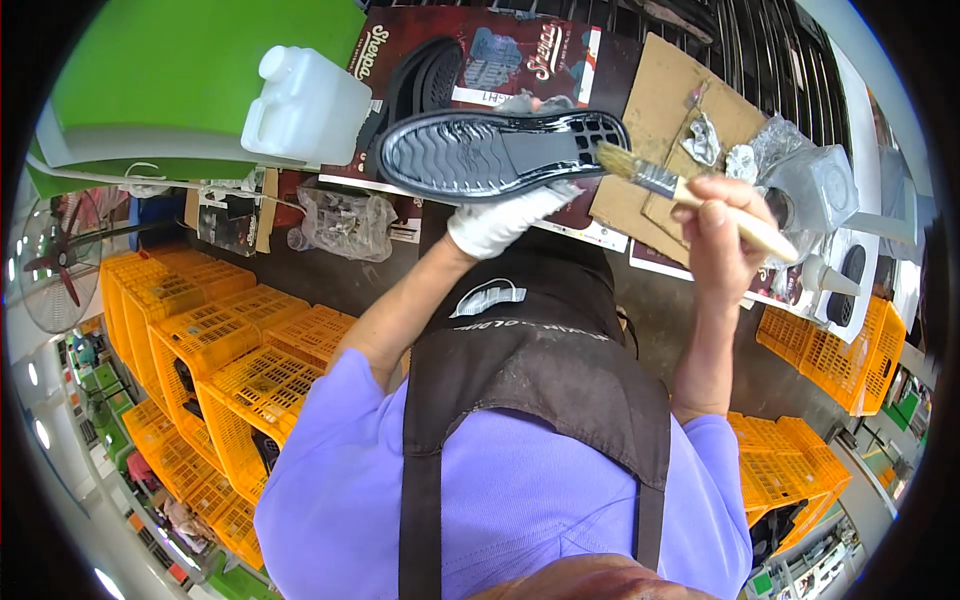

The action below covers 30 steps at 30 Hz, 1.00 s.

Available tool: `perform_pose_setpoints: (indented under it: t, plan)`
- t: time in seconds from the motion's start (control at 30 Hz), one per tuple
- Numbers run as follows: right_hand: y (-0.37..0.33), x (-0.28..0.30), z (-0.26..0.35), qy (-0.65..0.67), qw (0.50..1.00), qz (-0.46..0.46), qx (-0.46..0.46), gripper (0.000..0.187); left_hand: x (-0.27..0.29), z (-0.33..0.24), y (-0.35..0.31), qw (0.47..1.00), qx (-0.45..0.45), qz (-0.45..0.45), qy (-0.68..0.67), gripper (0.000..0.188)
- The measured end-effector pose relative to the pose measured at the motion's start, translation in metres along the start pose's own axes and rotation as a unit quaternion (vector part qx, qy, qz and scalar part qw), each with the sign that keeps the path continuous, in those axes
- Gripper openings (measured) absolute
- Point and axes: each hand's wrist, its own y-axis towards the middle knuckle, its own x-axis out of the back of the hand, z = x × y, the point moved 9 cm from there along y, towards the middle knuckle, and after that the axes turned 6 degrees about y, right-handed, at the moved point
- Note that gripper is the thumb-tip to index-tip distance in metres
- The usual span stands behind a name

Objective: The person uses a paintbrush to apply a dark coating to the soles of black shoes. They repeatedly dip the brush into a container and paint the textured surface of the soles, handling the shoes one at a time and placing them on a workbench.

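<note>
A black shoe sole [465, 158] lies across my view, its ridged inner face up and shiny with a wet-looking coating. My left hand [508, 220], in a white glove, grips the sole from below and along its near edge; most of its fingers are hidden. My bare right hand [725, 235] is closed around the pale handle of a flat paintbrush [655, 178]. The bristles are at the sole's right end, beside its grid of square hollows; whether they touch it I cannot tell. More black soles [425, 80] rest behind the held one.
A white plastic jug [308, 108] stands at the left of the bench, by a green surface [190, 60]. Stained cardboard [650, 110] and a clear container [815, 185] lie to the right. Orange crates [230, 340] are stacked on both sides, and a fan [60, 260] stands far left.
</note>
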Motion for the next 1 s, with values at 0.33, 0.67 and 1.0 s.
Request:
perform_pose_setpoints:
  t: [0.33,0.67,1.0]
  plan:
    - [-0.015,-0.065,0.013,-0.151,0.982,0.009,0.113,0.013,-0.013,0.018,-0.016,0.997,0.055,-0.028,-0.054,0.075]
    - [-0.012,-0.099,0.005,-0.113,0.989,0.064,0.074,0.011,-0.029,0.048,-0.034,0.985,0.139,0.077,-0.07,0.046]
    - [-0.005,-0.125,0.007,-0.115,0.971,0.166,0.128,0.013,-0.037,0.057,-0.044,0.979,0.144,0.125,-0.068,0.036]
